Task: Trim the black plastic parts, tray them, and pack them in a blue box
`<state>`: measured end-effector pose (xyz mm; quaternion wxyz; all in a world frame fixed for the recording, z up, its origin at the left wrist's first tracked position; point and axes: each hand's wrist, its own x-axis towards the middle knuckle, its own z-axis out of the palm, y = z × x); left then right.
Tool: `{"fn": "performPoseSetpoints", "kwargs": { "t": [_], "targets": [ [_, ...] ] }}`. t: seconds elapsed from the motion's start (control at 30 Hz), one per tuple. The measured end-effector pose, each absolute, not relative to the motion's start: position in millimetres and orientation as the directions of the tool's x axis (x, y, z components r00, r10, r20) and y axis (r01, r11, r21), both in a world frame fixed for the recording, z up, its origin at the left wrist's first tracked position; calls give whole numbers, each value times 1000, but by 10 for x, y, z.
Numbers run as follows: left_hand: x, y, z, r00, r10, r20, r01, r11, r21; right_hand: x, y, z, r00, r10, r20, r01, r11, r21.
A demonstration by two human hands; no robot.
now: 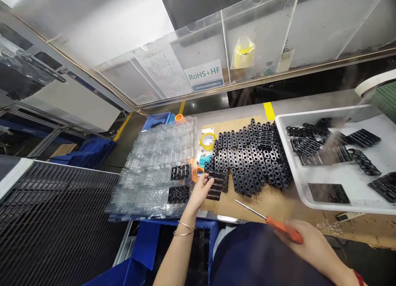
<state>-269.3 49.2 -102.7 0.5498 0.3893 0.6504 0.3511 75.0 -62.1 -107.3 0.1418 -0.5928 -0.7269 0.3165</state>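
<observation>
My left hand [199,192] grips one end of a black ribbed plastic part [216,188], held at the near-left edge of a big cluster of black parts with round holes [250,158]. In my right hand [312,242] is a screwdriver [281,227] with an orange handle, its metal shaft pointing up and left over the cardboard. To the left of my left hand, two black ribbed pieces [179,194] sit in the clear plastic trays [154,154], which are stacked and overlapping.
A white bin [297,183] at the right holds loose black parts. Behind the held part lie a yellow tape roll [208,141] and an orange ring [180,118]. A small blue bin [157,120] stands beyond the trays. Small scraps [329,227] lie at the front right.
</observation>
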Motion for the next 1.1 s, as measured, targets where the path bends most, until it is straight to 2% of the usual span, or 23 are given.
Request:
{"fn": "performPoseSetpoints", "kwargs": {
  "t": [0.07, 0.13, 0.2, 0.23, 0.3, 0.37, 0.47, 0.6, 0.83, 0.97, 1.1],
  "targets": [
    [-2891, 629, -875, -154, 939, -309, 210, 337, 918, 776, -613, -1067, -325, 927, -188, 746, 128, -654],
    [-3146, 815, -723, -255, 964, -78, 426, 184, 886, 810, -622, -1078, -323, 930, -178, 741, 131, -659],
    [-3405, 1028, -632, -277, 955, 105, 679, 117, 724, 839, -650, -1112, -309, 936, -171, 744, 125, -657],
    [-3519, 1133, -625, -255, 959, 122, 775, 127, 619, 848, -668, -1134, -306, 936, -174, 743, 120, -659],
    [-3690, 1309, -697, -204, 978, 42, 879, 165, 448, 853, -709, -1183, -315, 929, -192, 733, 110, -671],
    [-3776, 1415, -848, -175, 980, -91, 911, 196, 363, 847, -750, -1227, -295, 936, -193, 727, 89, -681],
    [-3788, 1432, -1093, -151, 971, -186, 923, 206, 324, 832, -809, -1277, -236, 957, -167, 727, 60, -684],
    [-3721, 1318, -1261, -157, 973, -172, 941, 200, 274, 805, -845, -1333, -188, 971, -151, 736, 37, -675],
    [-3661, 1235, -1246, -194, 978, -82, 941, 209, 265, 709, -738, -1458, -276, 956, -99, 698, 128, -705],
    [-3520, 1209, -1134, -199, 978, -61, 930, 208, 302, 657, -688, -1375, -287, 946, -150, 707, 104, -700],
    [-2958, 999, -1145, -79, 987, -139, 917, 126, 378, 692, -677, -1259, -294, 936, -196, 712, 78, -698]
  ]
}}
